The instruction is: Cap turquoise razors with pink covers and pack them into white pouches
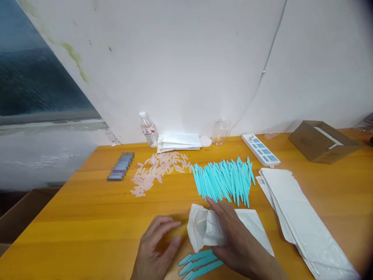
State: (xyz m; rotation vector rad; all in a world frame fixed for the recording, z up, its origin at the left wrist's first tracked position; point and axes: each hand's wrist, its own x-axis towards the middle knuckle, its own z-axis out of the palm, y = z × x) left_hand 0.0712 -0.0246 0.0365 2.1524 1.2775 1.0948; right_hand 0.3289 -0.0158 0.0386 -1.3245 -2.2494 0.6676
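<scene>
My right hand (233, 233) is wrapped around a white bag (198, 227) whose mouth gapes toward the left. Beside that mouth is my left hand (157, 245), empty, with thumb and fingers apart. Below the bag, three slim turquoise plastic sticks with tapered, blade-like ends (194, 266) lie side by side, partly covered by my right hand. Farther back spreads a pile of the same turquoise sticks (223, 181). Many small pale pink plastic pieces (159, 169) are scattered to the left of it.
Flat white bags (300, 214) are stacked at the right, with more folded white bags (179, 140) by the wall. Along the back stand a water bottle (149, 132), a clear jar (220, 134), a power strip (260, 149) and a cardboard box (320, 142). A pixelated phone-like object (121, 167) lies left.
</scene>
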